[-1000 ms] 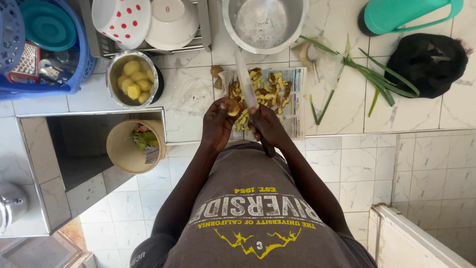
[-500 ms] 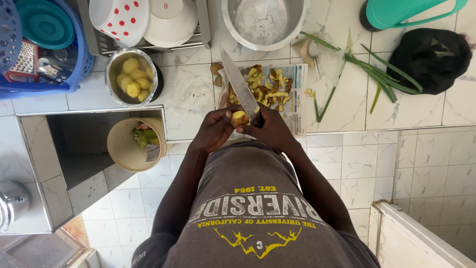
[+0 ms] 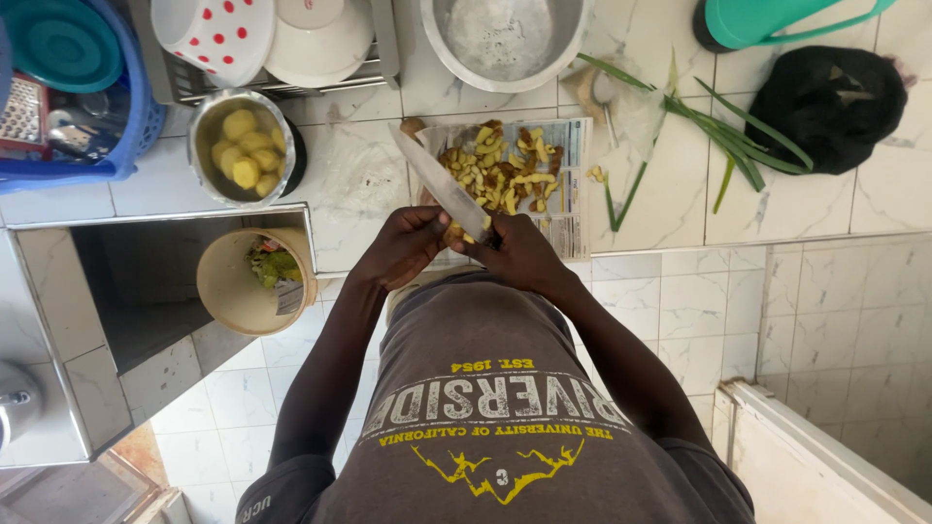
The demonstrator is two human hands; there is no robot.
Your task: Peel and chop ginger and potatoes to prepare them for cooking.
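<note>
My left hand and my right hand meet at the counter's front edge, close to my chest. My right hand grips a knife whose long blade points up and to the left. My left hand holds a small yellow peeled piece against the blade; most of it is hidden by my fingers. Just beyond the hands, a pile of brown and yellow peels lies on a sheet of newspaper.
A metal pot of peeled yellow pieces stands at the left. A beige bucket with green scraps sits below the counter. Farther back are a metal bowl, dotted bowl, blue basket, green leaves, black bag and teal jug.
Both hands have drawn back from over the peel pile to the counter's edge. The knife blade has swung to lie slanted up-left, and the view has shifted slightly.
</note>
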